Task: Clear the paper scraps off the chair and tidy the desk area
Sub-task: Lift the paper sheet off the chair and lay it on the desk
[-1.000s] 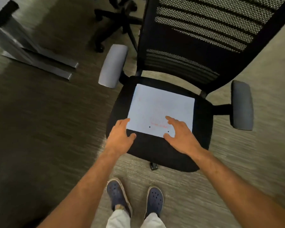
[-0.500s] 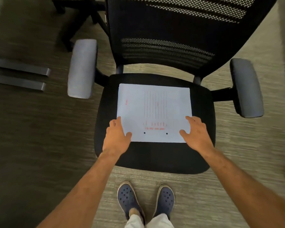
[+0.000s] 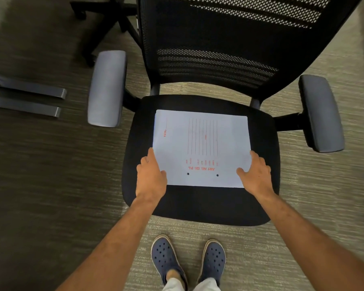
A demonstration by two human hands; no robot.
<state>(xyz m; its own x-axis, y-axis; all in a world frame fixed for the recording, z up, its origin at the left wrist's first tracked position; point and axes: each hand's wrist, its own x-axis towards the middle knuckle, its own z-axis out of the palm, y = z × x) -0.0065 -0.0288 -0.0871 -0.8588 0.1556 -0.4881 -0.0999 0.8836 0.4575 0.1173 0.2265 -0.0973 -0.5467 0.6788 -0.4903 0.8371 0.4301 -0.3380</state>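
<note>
Fingers of my left hand (image 3: 150,177) curl at the left edge of the folder (image 3: 201,148), thumb lying on top near its front corner. My right hand (image 3: 255,176) mirrors that on the right edge, thumb spread inward over the cover. Both hands are loosely spread and laid against the paper, one on each side; I cannot tell whether any fingertips have slipped underneath yet, so I would not call it a firm pinch.

The folder is pale blue with red print and two small holes near my end. It lies flat in the middle of the seat (image 3: 198,206) of the black chair (image 3: 208,59), square to me, with dark cushion showing all round it. A thin edge along its left side suggests more than one layer.

Grey armrests (image 3: 106,87) stand to either side. Metal bars (image 3: 25,99) that look like a desk's feet lie on the carpet at the far left, and my shoes (image 3: 166,257) are just below the seat.

As I judge it, the clearing is barely begun: the folder is not yet lifted, no loose scraps show on the seat, and the desk top is out of view.
</note>
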